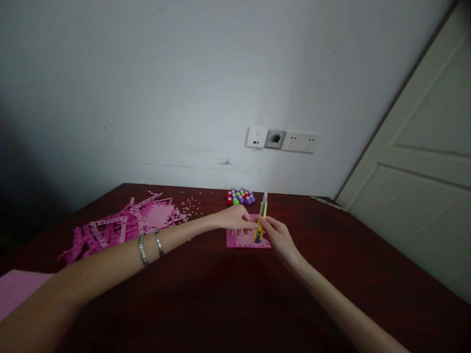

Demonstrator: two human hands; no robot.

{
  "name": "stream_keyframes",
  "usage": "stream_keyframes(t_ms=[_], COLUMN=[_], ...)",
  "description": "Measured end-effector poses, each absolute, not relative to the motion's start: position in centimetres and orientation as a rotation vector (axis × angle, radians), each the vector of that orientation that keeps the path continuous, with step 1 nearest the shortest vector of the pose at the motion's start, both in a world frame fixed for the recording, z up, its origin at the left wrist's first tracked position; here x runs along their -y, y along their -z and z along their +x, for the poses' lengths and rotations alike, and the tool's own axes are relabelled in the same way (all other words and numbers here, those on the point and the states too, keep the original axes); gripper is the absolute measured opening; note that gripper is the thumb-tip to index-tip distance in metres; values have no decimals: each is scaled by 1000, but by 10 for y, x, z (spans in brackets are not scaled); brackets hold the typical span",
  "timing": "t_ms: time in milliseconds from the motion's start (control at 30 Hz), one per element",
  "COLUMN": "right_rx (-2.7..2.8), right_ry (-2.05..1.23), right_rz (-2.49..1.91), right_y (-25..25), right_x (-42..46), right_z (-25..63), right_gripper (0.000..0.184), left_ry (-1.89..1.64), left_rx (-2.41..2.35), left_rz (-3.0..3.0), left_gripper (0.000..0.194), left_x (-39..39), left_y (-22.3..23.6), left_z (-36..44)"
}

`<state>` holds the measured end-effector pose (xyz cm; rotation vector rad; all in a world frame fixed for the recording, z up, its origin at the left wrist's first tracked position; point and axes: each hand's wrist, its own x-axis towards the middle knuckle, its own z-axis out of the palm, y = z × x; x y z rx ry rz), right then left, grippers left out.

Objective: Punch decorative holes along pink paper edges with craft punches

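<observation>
A yellow utility knife stands nearly upright between my hands, its pale tip pointing up. My right hand grips it from the right with thumb and fingers. From the left, my left hand reaches in with curled fingers, and its fingertips meet the knife's side. Just beneath both hands lies pink paper, a lighter sheet with a row of punched marks along its edge on top of a darker one. My left hand covers part of these sheets.
Several red, green and purple craft punches cluster behind the paper. Cut pink paper strips and tiny scraps spread over the left of the dark table. A pink sheet lies near left. Wall sockets sit behind.
</observation>
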<state>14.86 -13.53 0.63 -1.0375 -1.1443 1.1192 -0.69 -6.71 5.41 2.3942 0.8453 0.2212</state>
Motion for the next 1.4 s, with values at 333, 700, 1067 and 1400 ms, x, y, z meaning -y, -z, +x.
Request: stream_keyframes(t_ms=[333, 700, 1067, 1400], right_rx=[906, 999, 1037, 1049], right_ry=[-1073, -1102, -1013, -1003], right_rz=[-1135, -1142, -1171, -1431], right_y=[3, 12, -14, -5], right_x=[153, 165, 196, 257], right_z=[201, 208, 216, 192], right_gripper=[40, 41, 43, 48], left_ry=[-30, 210, 71, 88], left_rx=[-1091, -1008, -848, -1024], left_rz=[2793, 2633, 2202, 2658], left_gripper=[37, 40, 25, 42], left_x=[1, -26, 6, 121], left_y=[-2, 0, -22, -7], left_z=[16, 29, 3, -27])
